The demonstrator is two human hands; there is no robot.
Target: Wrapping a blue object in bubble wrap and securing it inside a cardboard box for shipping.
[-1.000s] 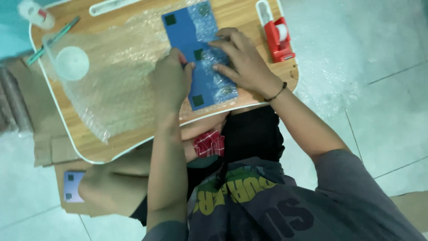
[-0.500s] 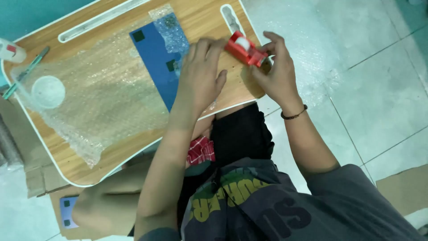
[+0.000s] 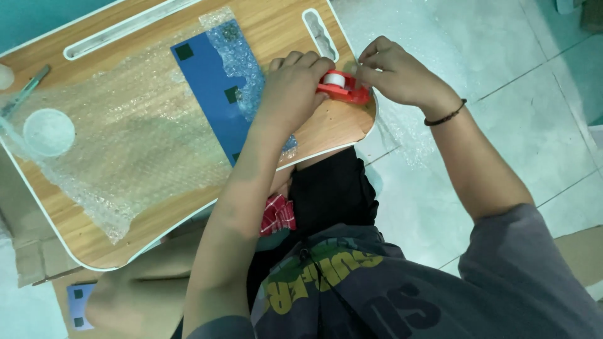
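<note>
A red tape dispenser (image 3: 342,88) with a white roll sits at the right end of the wooden lap table (image 3: 295,28). My left hand (image 3: 293,88) grips the dispenser from the left. My right hand (image 3: 394,70) pinches at its right side, where the tape end would be; the tape itself is too thin to see. A blue card (image 3: 210,88) with dark squares lies on the table, partly covered by a sheet of clear bubble wrap (image 3: 119,138), just left of my left hand.
A round clear lid (image 3: 48,132) lies on the bubble wrap at the left. A teal pen (image 3: 25,91) rests near the table's left edge. Cardboard (image 3: 28,260) and another blue card (image 3: 78,304) lie on the tiled floor below.
Both hands left the blue card; the dispenser was picked up from the table's right side and now sits between both hands at the right edge. The camera view has shifted.
</note>
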